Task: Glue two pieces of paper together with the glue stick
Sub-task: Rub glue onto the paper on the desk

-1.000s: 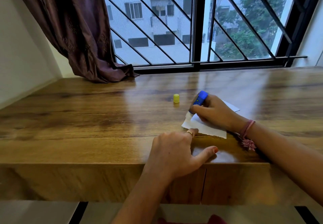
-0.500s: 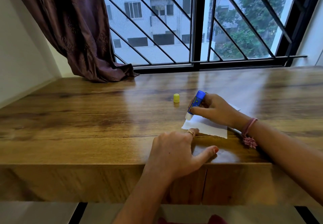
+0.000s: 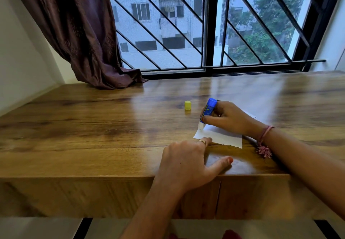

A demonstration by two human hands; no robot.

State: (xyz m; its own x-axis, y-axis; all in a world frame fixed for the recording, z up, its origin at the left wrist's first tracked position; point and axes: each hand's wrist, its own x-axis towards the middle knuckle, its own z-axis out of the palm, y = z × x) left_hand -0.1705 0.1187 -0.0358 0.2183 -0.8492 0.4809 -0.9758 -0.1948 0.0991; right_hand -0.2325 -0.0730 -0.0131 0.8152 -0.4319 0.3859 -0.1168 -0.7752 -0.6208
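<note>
The right hand (image 3: 226,118) holds the glue stick (image 3: 207,112) tilted, its fingers wrapped and pinched around the blue barrel, so that the white glue tip comes down on the far left corner of the paper (image 3: 220,137). The tilt lets the glue face meet the sheet while the hand stays clear of the spot being coated.

The left hand (image 3: 186,162) lies flat on the table (image 3: 93,126) with its fingers spread; the ringed finger presses on the near left edge of the paper, and the thumb rests apart on bare wood. That press looks meant to pin the sheet, since a sticky tip dragged over loose paper would pull it along.

A second white piece (image 3: 249,115) peeks out beyond the right hand (how much of it lies under the hand or the first sheet cannot be told). It sits close by, probably so it can be laid on as soon as the glue is spread.

The yellow cap (image 3: 187,105) stands upright on the table just left of the stick, near but out of the stroke's way.

By my reading, the task is at the gluing step: the sheets are not yet joined. The corner under the tip could curl or tear if pressed hard.
</note>
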